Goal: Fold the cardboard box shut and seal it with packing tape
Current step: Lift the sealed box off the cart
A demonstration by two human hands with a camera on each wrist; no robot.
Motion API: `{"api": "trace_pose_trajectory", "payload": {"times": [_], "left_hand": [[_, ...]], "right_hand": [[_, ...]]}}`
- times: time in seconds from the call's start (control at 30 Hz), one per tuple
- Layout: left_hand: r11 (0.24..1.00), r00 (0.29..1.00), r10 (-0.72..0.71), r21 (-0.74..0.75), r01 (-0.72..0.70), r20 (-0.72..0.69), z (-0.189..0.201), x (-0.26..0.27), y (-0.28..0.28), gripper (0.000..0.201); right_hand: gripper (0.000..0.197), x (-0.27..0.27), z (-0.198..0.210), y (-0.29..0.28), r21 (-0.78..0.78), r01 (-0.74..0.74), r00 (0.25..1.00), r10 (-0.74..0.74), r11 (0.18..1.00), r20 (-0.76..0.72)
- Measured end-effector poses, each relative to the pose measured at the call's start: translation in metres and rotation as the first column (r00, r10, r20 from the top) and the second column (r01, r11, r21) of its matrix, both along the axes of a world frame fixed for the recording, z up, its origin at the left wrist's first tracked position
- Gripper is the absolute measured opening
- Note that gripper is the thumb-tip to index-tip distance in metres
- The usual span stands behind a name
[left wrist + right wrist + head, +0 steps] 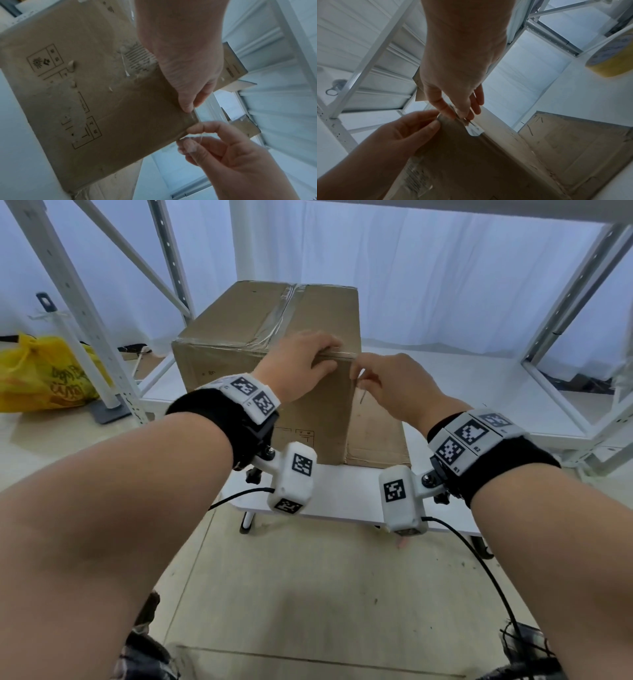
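On the white table (346,494), the closed cardboard box (239,378) stands upright, both hands at its near top corner.

We note clear packing tape (279,313) running along the top seam and a second strip along the near top edge. Left hand (301,361) lies over that edge, fingers curled on top and thumb pressing the front face at the corner. Right hand (390,385) pinches the loose end of the tape strip (192,143) between thumb and forefinger just off the corner. A yellow tape roll (612,59) sits on the table, well apart from the box. A yellow bag (44,374) lies on the floor at left, beside a white shelving frame (68,285).
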State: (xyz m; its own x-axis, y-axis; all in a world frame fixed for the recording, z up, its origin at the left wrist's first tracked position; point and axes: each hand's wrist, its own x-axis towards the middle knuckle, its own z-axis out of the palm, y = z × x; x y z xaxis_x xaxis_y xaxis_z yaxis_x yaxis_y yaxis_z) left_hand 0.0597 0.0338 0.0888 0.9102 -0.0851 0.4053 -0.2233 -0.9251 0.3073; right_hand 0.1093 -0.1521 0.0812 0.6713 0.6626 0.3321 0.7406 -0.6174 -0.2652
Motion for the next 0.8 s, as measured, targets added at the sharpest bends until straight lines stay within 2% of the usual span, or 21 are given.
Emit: {"api": "trace_pose_trajectory", "payload": {"times": [0.1,0.2,0.33,0.4,0.47,0.53,0.6,0.73,0.8], "left_hand": [[0.999,0.999,0.025,0.039,-0.027,0.046,-0.004,-0.007,0.006,0.037],[0.998,0.997,0.051,0.023,-0.053,0.056,-0.007,-0.009,0.002,0.039],[0.997,0.996,0.071,-0.010,-0.071,0.049,-0.007,-0.008,0.003,0.039],[0.997,0.996,0.073,-0.018,-0.072,0.053,-0.008,-0.007,0.004,0.039],[0.998,0.996,0.063,-0.018,-0.062,0.062,-0.009,-0.006,0.004,0.038],[0.999,0.997,0.047,-0.019,-0.046,0.067,-0.009,-0.006,0.003,0.038],[0.999,0.997,0.039,-0.030,-0.037,0.067,-0.009,-0.006,0.005,0.038],[0.999,0.996,0.012,-0.048,-0.008,0.083,-0.010,-0.007,0.006,0.038],[0.999,0.997,0.014,-0.048,-0.011,0.081,-0.010,-0.007,0.007,0.038]], "right_hand": [[0.011,0.003,0.003,0.004,-0.017,-0.012,0.999,0.013,1.000,0.033],[0.006,0.006,0.000,0.010,-0.029,-0.039,0.989,0.043,0.999,0.143],[0.005,0.008,-0.004,0.011,0.089,-0.052,0.993,0.042,0.995,0.110],[0.003,0.009,-0.007,0.011,0.102,-0.119,0.971,0.094,0.988,0.219],[0.010,0.009,-0.010,0.012,0.138,-0.149,0.963,0.112,0.979,0.246],[0.030,0.013,-0.013,0.016,0.206,-0.123,0.980,0.086,0.971,0.179],[0.038,0.018,-0.014,0.018,0.277,-0.108,0.991,0.081,0.955,0.106],[0.022,0.021,-0.016,0.023,0.541,-0.012,0.995,0.064,0.841,-0.078],[0.022,0.020,-0.022,0.026,0.628,0.034,0.990,0.058,0.777,-0.126]]}}
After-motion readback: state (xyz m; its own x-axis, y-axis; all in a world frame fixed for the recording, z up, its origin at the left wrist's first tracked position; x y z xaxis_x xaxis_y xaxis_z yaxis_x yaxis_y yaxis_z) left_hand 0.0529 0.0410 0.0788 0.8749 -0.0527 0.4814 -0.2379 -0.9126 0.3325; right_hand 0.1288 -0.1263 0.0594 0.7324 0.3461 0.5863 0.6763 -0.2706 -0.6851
